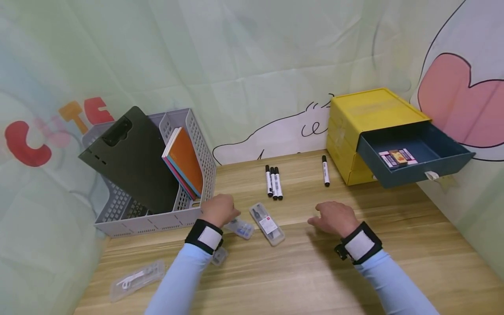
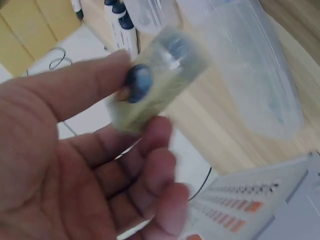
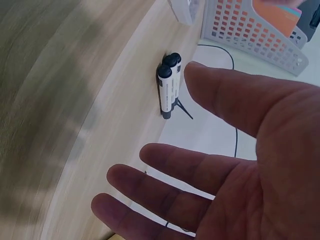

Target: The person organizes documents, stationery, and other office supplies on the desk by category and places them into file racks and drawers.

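Note:
In the head view my left hand (image 1: 220,210) is over the table by the front right corner of the grey basket. Its thumb and fingers pinch one end of a small clear plastic box (image 2: 172,70) with blue pieces in it, blurred in the left wrist view. A clear case (image 1: 267,224) with a white label and a dark tool inside lies just to the right. My right hand (image 1: 334,217) hovers over the wood with nothing in it, thumb and fingers apart. Beyond it lie a lone black-capped marker (image 1: 325,171) and a group of markers (image 3: 169,85).
The grey basket (image 1: 157,222) at left holds a black clipboard (image 1: 135,166) and notebooks (image 1: 189,159). A yellow drawer unit (image 1: 346,144) stands back right, its dark drawer (image 1: 417,173) pulled out with small boxes inside. Another clear case (image 1: 138,280) with scissors lies front left.

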The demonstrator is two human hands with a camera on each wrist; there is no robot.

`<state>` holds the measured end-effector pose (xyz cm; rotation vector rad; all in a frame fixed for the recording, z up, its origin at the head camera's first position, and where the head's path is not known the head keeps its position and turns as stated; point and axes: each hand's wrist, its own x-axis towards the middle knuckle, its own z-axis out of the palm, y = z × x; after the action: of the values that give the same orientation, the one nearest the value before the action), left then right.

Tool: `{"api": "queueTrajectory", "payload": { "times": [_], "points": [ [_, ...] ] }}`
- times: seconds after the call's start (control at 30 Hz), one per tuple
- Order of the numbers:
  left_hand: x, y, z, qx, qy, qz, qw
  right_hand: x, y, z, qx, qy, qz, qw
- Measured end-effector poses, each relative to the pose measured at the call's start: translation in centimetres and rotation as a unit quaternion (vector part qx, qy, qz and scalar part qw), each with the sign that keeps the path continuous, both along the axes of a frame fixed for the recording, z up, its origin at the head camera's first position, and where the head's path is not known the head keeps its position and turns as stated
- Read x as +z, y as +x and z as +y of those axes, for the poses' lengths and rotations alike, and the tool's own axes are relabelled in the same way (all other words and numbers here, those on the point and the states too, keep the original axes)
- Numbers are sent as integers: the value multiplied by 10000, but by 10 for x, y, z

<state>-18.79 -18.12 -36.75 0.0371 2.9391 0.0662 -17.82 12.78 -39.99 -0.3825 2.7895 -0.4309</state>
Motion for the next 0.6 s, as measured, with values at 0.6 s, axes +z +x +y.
{"api": "queueTrajectory", "payload": {
  "times": [0.6],
  "points": [
    [-14, -8, 62, -392, 411, 530, 9970, 6, 0, -39, 281, -373, 1193, 9918]
  ]
}}
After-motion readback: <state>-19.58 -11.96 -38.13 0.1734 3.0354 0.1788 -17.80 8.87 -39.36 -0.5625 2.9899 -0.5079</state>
